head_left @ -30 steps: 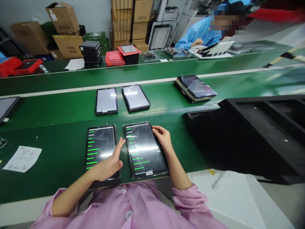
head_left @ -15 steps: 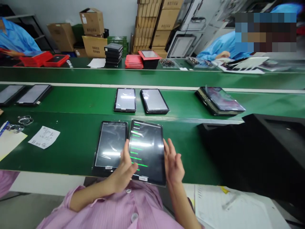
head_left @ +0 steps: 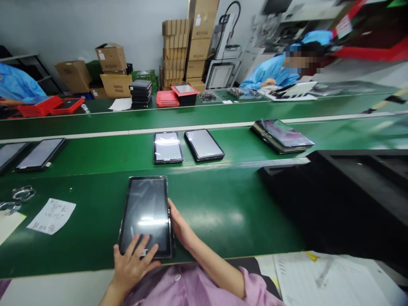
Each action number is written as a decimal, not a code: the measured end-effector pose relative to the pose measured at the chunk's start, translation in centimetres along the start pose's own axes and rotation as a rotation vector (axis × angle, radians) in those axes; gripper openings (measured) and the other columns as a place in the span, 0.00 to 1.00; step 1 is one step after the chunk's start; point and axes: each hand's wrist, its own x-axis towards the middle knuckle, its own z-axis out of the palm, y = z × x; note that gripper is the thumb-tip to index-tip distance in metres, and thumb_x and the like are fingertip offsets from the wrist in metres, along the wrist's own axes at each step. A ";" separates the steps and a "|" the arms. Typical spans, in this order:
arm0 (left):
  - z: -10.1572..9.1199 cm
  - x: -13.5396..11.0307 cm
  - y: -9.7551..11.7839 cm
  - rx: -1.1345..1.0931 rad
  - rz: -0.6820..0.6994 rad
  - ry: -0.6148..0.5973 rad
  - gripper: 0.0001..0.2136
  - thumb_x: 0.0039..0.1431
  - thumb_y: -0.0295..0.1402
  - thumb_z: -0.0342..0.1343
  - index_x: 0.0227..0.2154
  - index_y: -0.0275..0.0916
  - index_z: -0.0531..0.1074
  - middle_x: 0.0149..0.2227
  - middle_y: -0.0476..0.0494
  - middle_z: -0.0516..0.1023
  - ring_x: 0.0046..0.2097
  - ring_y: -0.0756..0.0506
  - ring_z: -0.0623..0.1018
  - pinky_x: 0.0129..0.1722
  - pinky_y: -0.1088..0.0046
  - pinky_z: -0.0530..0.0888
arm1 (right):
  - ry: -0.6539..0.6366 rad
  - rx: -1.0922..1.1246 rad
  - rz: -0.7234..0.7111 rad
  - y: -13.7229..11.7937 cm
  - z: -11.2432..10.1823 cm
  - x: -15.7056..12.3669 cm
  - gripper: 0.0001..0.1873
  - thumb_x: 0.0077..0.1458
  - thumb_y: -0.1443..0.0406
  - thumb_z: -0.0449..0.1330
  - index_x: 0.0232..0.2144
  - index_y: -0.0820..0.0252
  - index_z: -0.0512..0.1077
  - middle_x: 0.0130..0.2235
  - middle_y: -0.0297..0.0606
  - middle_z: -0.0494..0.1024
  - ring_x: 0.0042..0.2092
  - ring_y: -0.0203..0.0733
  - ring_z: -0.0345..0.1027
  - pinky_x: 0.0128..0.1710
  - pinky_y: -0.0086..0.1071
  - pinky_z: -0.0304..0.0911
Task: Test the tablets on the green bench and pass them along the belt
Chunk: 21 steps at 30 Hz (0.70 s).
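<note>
Tablet [head_left: 147,202] lies beneath my left hand [head_left: 131,264], spread flat over its six-o'clock end; my right hand [head_left: 181,226] lines its three-o'clock edge, whether gripping I cannot tell from here. I see it on the green bench [head_left: 223,212], a handwritten note [head_left: 52,216] at nine, a black tray [head_left: 306,204] farther out at three.

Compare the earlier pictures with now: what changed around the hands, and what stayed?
The right-side tablet moved left, apparently onto the other; no green text shows now. The left hand now lies on top of it, the right hand at its right edge. The note stayed put.
</note>
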 end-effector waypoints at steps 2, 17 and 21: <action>0.3 1.5 -1.6 0.088 0.006 0.082 0.15 0.55 0.51 0.64 0.46 0.72 0.75 0.58 0.50 0.75 0.68 0.27 0.61 0.62 0.36 0.19 | -0.068 0.028 0.075 -1.8 -0.2 2.0 0.32 0.56 0.42 0.58 0.54 0.54 0.74 0.62 0.43 0.71 0.69 0.49 0.53 0.69 0.46 0.43; -7.1 28.2 -1.4 -0.193 -0.135 0.538 0.30 0.54 0.36 0.66 0.58 0.34 0.65 0.71 0.22 0.44 0.72 0.28 0.41 0.66 0.37 0.37 | 0.598 0.246 -0.199 -22.6 -16.0 9.5 0.23 0.52 0.49 0.50 0.44 0.54 0.65 0.47 0.49 0.67 0.49 0.51 0.67 0.44 0.47 0.69; 0.8 29.4 8.5 -1.345 -0.559 0.354 0.18 0.54 0.25 0.59 0.47 0.41 0.67 0.61 0.36 0.63 0.66 0.40 0.64 0.66 0.59 0.60 | 0.538 0.253 -0.180 -23.8 -17.0 9.5 0.24 0.56 0.46 0.42 0.42 0.52 0.66 0.45 0.47 0.69 0.48 0.53 0.66 0.41 0.50 0.67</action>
